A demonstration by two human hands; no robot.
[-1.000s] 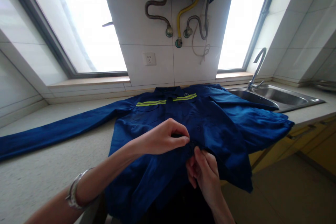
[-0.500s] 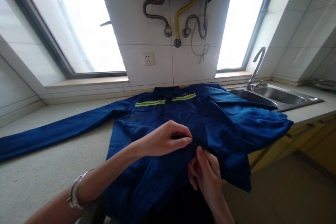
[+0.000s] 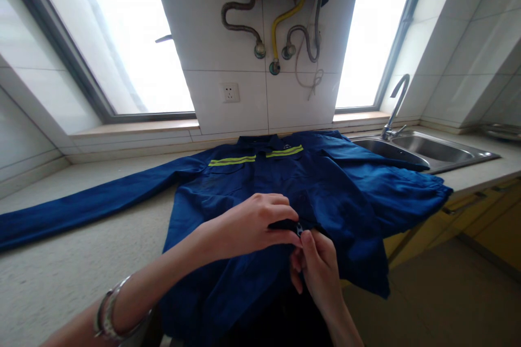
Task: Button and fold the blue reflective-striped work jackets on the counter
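A dark blue work jacket (image 3: pixel 232 217) with yellow-green reflective chest stripes lies spread over the countertop, front side up, its lower part hanging over the edge. Both my hands meet at its front opening, below the chest. My left hand (image 3: pixel 254 225) pinches the jacket cloth between thumb and fingers. Just beside it, my right hand (image 3: pixel 319 263) is closed on the front edge of the jacket, thumb on top. Between the fingertips shows a small shiny fastener (image 3: pixel 300 229), too small to tell whether button or zip slider.
The speckled countertop (image 3: pixel 101 260) runs along a tiled wall. At the right is a steel sink (image 3: pixel 443 152) with a tap (image 3: pixel 396 108). Yellow cabinets (image 3: pixel 468 222) stand below. A socket (image 3: pixel 230 92) and pipes (image 3: pixel 277 27) are on the wall.
My left hand has moved slightly down, and its fingertips now meet my right thumb. The small shiny fastener shows more clearly; the button seen above the hands is no longer visible.
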